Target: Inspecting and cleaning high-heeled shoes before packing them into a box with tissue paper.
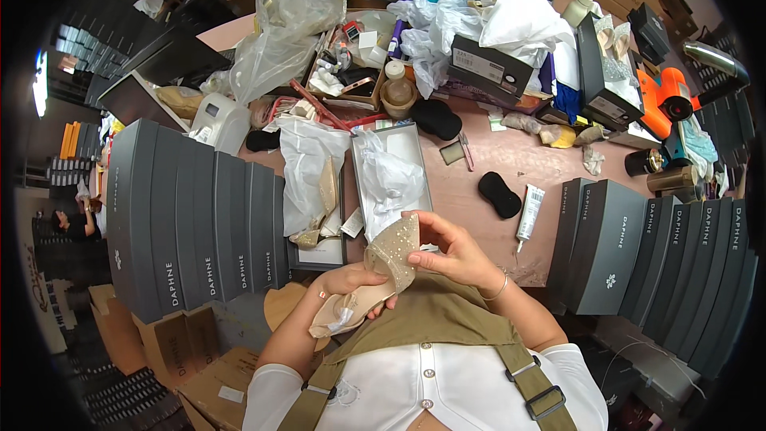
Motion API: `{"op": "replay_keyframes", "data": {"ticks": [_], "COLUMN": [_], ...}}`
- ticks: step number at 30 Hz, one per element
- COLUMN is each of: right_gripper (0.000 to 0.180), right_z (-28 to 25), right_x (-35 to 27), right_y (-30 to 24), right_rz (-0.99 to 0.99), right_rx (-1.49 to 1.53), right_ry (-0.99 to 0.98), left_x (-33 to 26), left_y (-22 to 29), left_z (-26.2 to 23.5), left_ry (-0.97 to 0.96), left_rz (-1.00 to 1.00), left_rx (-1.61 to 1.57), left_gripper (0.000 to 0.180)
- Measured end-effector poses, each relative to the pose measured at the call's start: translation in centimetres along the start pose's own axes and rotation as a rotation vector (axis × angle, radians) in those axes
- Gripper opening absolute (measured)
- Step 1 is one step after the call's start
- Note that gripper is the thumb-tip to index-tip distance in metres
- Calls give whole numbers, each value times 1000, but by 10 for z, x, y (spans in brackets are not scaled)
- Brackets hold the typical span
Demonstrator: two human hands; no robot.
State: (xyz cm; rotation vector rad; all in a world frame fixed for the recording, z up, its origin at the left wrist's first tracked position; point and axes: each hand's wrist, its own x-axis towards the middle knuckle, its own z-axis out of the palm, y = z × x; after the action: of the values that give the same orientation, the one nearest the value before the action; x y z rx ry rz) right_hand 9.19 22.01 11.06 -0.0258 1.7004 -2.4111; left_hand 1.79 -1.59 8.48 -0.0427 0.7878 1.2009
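A beige shoe (396, 247) with a glittery, rhinestone-dotted upper lies across both my hands, close to my apron. My left hand (355, 281) is wrapped round its middle, thumb on top. The fingers of my right hand (451, 251) grip the sparkling end from the far side, with the thumb on the near face. Just beyond, an open shoe box (391, 144) holds crumpled white tissue paper (387, 172). To its left, another glittery shoe (328, 187) rests on white paper in a second box (319, 254).
Rows of grey shoe boxes (187, 223) stand at left, and more grey boxes (610, 247) at right. A white tube (529, 215) and black pads (499, 195) lie on the pink table (511, 152). An orange heat gun (670, 94) is at far right; a person (76, 219) is at far left.
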Motion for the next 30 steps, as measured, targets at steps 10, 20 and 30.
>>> {"op": "replay_keyframes", "data": {"ticks": [10,20,30], "right_gripper": [45,45,44], "right_z": [8,37,49], "right_x": [-29,-33,-21], "right_y": [-2,3,25], "right_rz": [-148,-60,-91], "right_rx": [-193,-64,46], "right_ry": [72,137,230], "left_x": [-8,-24,-45], "left_y": [2,-3,21], "left_z": [9,-2,15], "left_ry": [222,313,541], "left_rz": [199,277,498], "left_rx": [421,630,1128], "left_gripper": [37,36,39]}}
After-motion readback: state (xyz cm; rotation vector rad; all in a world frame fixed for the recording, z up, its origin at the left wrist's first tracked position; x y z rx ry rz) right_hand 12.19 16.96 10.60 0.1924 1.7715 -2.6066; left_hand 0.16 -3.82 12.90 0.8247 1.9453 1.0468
